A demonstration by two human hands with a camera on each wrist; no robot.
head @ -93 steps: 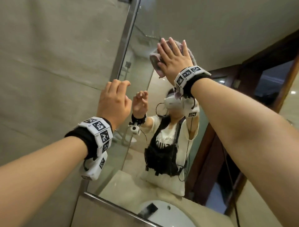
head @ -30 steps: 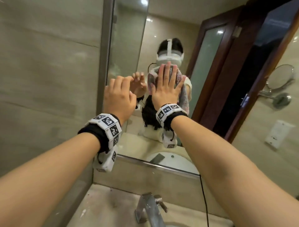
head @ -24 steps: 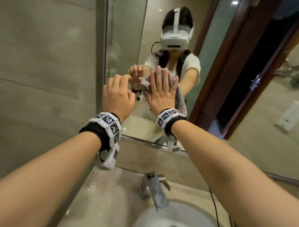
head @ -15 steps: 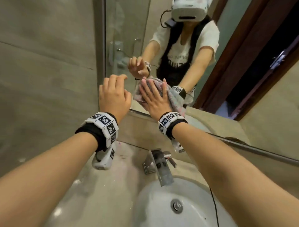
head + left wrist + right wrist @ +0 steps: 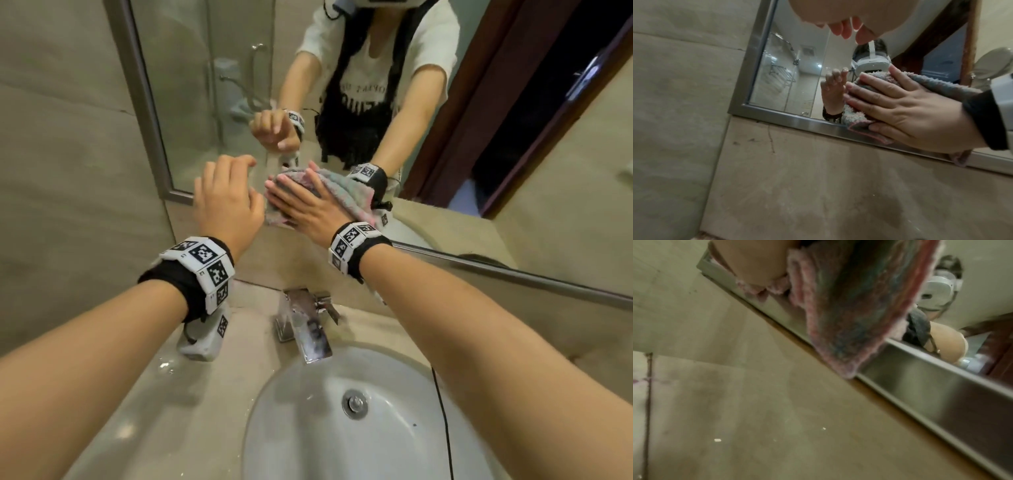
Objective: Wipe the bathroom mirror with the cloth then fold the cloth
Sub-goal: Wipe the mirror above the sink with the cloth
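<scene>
Fluffy cloth (image 5: 337, 192) in grey, pink, pale blue

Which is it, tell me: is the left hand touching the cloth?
Apart. The head view shows the left hand beside the cloth with wall visible between; only the right hand presses it against the mirror.

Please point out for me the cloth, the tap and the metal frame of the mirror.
cloth (image 5: 337, 190): head view, on the fluffy part right of the fingers.
tap (image 5: 310, 334): head view, on the top of the spout.
mirror frame (image 5: 797, 121): left wrist view, on the bottom bar.
</scene>
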